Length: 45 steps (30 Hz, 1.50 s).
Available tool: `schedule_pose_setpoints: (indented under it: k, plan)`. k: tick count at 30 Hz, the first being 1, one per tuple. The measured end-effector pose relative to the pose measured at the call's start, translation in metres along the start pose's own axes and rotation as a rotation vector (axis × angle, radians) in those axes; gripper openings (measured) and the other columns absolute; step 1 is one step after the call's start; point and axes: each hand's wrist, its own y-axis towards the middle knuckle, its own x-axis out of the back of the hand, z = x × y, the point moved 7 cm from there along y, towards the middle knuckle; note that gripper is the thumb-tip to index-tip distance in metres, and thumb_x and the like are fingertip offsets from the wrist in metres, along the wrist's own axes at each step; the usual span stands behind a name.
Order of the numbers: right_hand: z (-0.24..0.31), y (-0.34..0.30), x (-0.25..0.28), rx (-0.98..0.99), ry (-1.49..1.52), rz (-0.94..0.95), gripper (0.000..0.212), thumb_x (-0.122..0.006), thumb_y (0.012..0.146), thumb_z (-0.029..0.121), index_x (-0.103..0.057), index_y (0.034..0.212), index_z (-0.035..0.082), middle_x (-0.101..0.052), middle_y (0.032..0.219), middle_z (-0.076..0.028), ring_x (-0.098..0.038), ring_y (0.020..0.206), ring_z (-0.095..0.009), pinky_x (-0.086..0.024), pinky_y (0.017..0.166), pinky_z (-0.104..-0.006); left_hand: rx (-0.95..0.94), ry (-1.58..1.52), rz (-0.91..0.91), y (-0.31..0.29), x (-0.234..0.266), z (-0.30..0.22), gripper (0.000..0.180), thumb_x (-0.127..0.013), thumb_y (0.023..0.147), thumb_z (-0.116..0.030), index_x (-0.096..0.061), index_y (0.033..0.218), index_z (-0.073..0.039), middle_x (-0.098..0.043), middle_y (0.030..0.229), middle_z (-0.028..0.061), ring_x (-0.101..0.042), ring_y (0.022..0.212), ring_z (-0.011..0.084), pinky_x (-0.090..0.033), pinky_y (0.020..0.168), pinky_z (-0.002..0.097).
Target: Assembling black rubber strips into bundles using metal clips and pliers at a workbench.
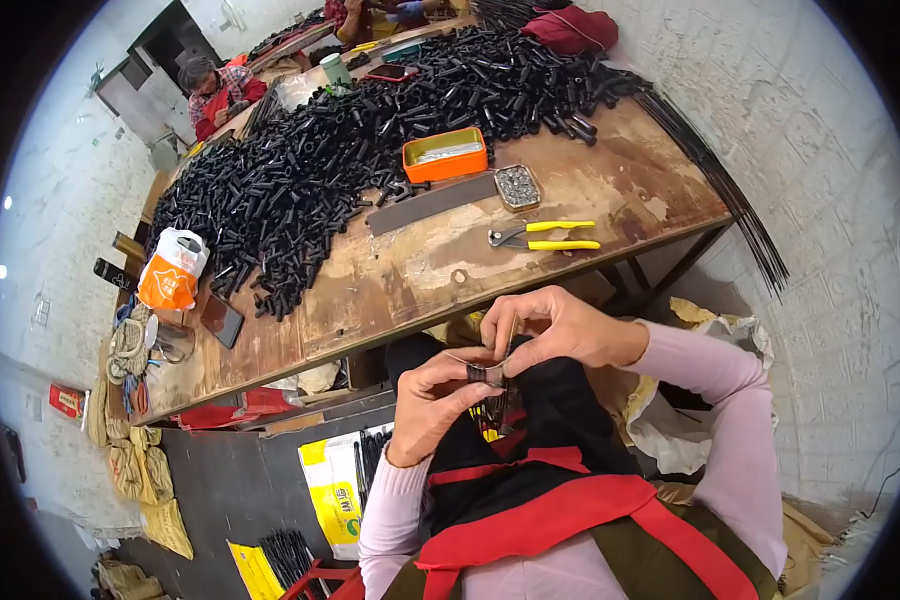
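Both hands meet above my lap, just off the table's front edge. My left hand (428,402) pinches a small black tubular piece (482,374) between thumb and fingers. From the other side, my right hand (562,332) is closed with fingertips and thumb around a thin, narrow strip (513,338) at the piece's right end. Whether the strip enters the black piece is hidden by the fingers. On the table ahead lie yellow-handled cutting pliers (545,237), a clear box of small metal bits (517,187) and an orange tray (445,155).
A large heap of black tubular parts (310,165) covers the table's far side. Long thin black rods (715,180) overhang its right end. A plastic bag (173,270) and a phone (221,320) lie at left. Another person (215,95) sits at the far left. Sacks (332,490) stand below.
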Motion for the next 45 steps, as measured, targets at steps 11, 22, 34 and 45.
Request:
schedule_pose_setpoints:
  k: [11, 22, 34, 45]
  plan:
    - [0.021, 0.113, 0.289, 0.155, -1.136, -0.617, 0.020, -0.064, 0.089, 0.011, -0.067, 0.103, -0.003, -0.070, 0.095, -0.012, -0.065, 0.084, -0.016, -0.051, 0.077, -0.0288, 0.118, -0.180, -0.047, 0.053, 0.021, 0.018, 0.015, -0.069, 0.080, 0.011, -0.060, 0.089, 0.004, -0.066, 0.105, 0.0184, -0.065, 0.108, 0.0380, -0.060, 0.083, 0.0468]
    - [0.000, 0.161, 0.319, 0.109, -1.648, -0.646, 0.020, -0.070, 0.081, 0.016, -0.064, 0.094, 0.002, -0.063, 0.089, -0.017, -0.063, 0.088, -0.036, -0.050, 0.076, -0.0431, 0.148, -0.133, 0.091, 0.079, 0.014, 0.036, 0.017, -0.070, 0.082, 0.008, -0.054, 0.086, 0.002, -0.063, 0.111, 0.0207, -0.064, 0.102, 0.0255, -0.059, 0.088, 0.0428]
    - [0.032, 0.039, 0.077, -0.109, -0.607, -0.036, 0.029, -0.063, 0.088, 0.001, -0.066, 0.117, 0.000, -0.061, 0.116, -0.007, -0.057, 0.109, -0.013, -0.047, 0.094, -0.0283, 0.140, -0.088, 0.171, 0.054, -0.019, 0.018, 0.023, -0.066, 0.087, 0.005, -0.059, 0.108, 0.003, -0.064, 0.111, 0.0118, -0.064, 0.099, 0.0169, -0.058, 0.082, 0.0339]
    - [0.065, -0.013, 0.001, -0.120, -0.433, 0.039, 0.027, -0.063, 0.090, 0.000, -0.067, 0.116, -0.001, -0.070, 0.108, -0.009, -0.064, 0.102, -0.015, -0.050, 0.092, -0.0278, 0.039, -0.065, 0.170, 0.009, -0.048, -0.021, 0.039, -0.070, 0.086, 0.002, -0.063, 0.124, 0.002, -0.066, 0.114, 0.0071, -0.062, 0.093, 0.0104, -0.053, 0.081, 0.0249]
